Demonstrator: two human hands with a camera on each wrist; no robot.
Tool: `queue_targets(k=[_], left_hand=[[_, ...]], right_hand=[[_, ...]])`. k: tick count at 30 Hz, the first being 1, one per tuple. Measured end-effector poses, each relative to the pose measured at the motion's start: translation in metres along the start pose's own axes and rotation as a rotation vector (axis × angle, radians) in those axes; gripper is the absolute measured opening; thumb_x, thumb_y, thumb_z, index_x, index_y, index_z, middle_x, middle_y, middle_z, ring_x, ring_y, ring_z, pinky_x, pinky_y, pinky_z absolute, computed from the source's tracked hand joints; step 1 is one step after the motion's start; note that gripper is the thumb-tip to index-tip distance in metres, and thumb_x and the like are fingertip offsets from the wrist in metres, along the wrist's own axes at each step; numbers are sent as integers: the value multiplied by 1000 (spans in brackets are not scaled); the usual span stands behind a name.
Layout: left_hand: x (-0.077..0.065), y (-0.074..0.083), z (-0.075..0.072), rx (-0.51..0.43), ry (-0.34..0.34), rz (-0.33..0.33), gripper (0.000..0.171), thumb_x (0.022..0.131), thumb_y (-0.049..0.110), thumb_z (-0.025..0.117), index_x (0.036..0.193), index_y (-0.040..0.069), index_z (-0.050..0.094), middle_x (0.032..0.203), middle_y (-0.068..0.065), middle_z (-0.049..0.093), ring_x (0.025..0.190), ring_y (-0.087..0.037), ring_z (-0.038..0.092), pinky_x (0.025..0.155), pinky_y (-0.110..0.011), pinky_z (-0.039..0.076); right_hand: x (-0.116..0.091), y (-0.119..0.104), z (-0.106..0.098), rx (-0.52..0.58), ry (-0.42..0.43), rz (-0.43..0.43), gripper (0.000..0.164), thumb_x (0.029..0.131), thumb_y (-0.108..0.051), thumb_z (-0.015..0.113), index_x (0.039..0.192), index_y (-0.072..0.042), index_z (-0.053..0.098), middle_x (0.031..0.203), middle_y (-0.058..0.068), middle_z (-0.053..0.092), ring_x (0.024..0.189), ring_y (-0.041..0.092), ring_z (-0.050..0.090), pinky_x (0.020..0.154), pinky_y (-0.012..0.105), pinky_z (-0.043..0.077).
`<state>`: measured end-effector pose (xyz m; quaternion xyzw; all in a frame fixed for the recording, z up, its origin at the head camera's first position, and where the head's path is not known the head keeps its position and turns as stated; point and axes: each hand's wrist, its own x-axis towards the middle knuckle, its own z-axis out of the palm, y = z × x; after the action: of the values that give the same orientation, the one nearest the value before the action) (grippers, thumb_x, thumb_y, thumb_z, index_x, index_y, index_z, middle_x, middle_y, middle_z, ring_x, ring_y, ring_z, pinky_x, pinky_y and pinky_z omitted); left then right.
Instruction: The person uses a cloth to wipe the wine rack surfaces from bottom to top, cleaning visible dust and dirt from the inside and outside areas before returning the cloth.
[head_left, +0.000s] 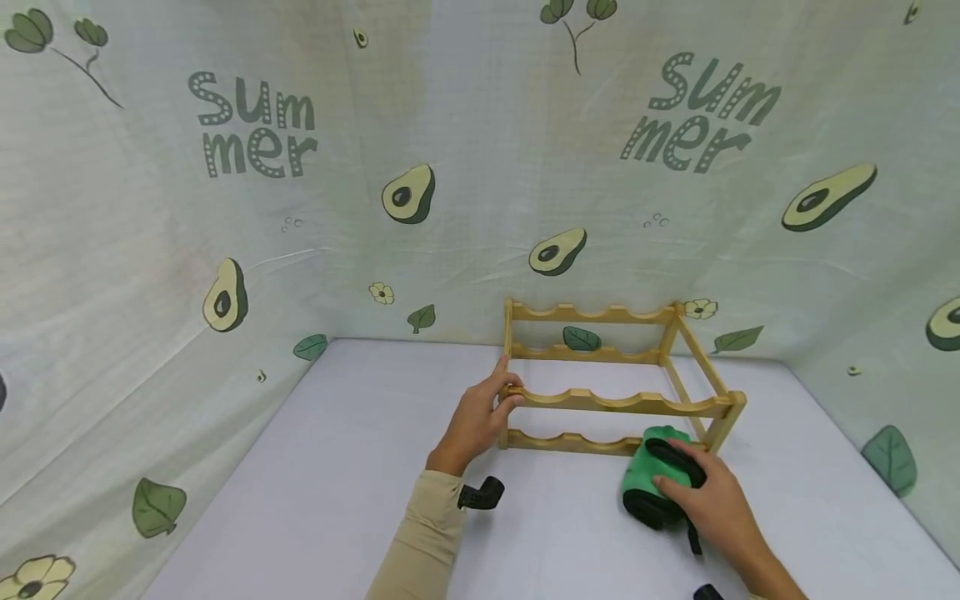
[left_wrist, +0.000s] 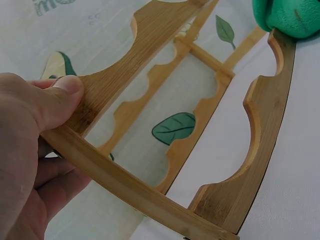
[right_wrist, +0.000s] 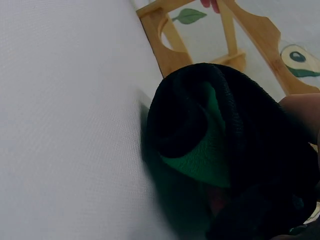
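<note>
A wooden bottle rack (head_left: pixel 615 402) with scalloped rails stands at the back of the table. My left hand (head_left: pixel 477 417) grips its front left corner, thumb on the upper rail (left_wrist: pixel 105 75) and fingers beneath in the left wrist view. In my right hand (head_left: pixel 712 496) is a green cloth (head_left: pixel 643 471) with black edging, bunched into a roll. It lies against the right part of the rack's lower front rail (head_left: pixel 577 444). The right wrist view shows the folded black edge (right_wrist: pixel 185 115) close over the white tabletop, with most of the right fingers hidden behind it.
A white table surface (head_left: pixel 360 467) spreads out around the rack. Behind and beside it hangs a pale curtain (head_left: pixel 480 108) printed with avocados and leaves, close to the rack's back. Black wrist cameras (head_left: pixel 482 494) sit on both wrists.
</note>
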<state>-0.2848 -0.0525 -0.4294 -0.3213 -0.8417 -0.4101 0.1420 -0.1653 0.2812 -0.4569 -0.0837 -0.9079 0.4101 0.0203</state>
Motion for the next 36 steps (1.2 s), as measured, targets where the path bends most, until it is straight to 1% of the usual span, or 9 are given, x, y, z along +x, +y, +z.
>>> queue_targets(k=[4,9,12,16,19,23,25,29,36], left_hand=[[0,-1,-1,19,-9,-3,16,99,25,62,112,17,59,157,-16,32,135,-25,47,104,-41,45],[1,-2,-2,26,-19,6,16,99,24,62,113,16,60,157,-17,33,134,-26,48,103,-43,46],[2,-2,-2,33,-19,16,16,100,25,62,114,16,60,157,-18,33,135,-26,48,105,-42,45],[3,-3,-1,38,-13,27,17,99,24,63,114,16,60,156,-17,34,135,-26,47,105,-40,44],[3,-6,-1,38,-5,29,18,98,23,64,114,16,61,155,-18,36,135,-26,48,104,-41,45],[3,-9,-2,33,-1,36,18,99,24,64,115,15,62,154,-19,38,134,-25,49,103,-40,46],[4,-10,-3,33,1,38,19,99,24,64,115,15,62,154,-19,38,134,-26,49,103,-40,46],[4,-10,-5,33,1,35,18,99,23,65,114,15,62,154,-19,38,133,-26,50,102,-41,47],[3,-8,-4,18,-11,28,18,99,24,64,115,16,61,155,-17,36,137,-24,45,104,-41,45]], right_hand=[[2,0,2,7,33,-12,84,87,-48,76,149,-4,40,150,36,33,134,52,33,103,69,30],[5,3,5,24,56,-3,84,87,-49,76,148,-5,41,150,34,34,135,50,34,102,68,31],[6,4,6,33,87,-2,80,86,-47,77,146,-6,44,149,33,37,134,49,36,103,66,32],[7,3,9,30,148,-26,69,86,-40,79,140,-6,52,145,31,45,130,47,43,100,63,36],[9,1,11,32,165,-28,64,86,-37,80,137,-6,55,143,30,48,128,46,46,99,61,39],[9,-3,15,56,177,-19,62,86,-36,80,136,-7,56,143,28,49,129,44,46,101,60,38],[8,-4,18,66,197,-34,59,87,-34,80,134,-8,58,142,27,51,130,43,46,101,59,38],[8,-7,25,84,243,-75,51,85,-25,82,128,-7,63,135,26,56,126,40,49,101,56,38],[7,-9,30,31,307,-136,42,81,-15,83,118,-6,68,120,22,61,119,40,54,98,56,40]])
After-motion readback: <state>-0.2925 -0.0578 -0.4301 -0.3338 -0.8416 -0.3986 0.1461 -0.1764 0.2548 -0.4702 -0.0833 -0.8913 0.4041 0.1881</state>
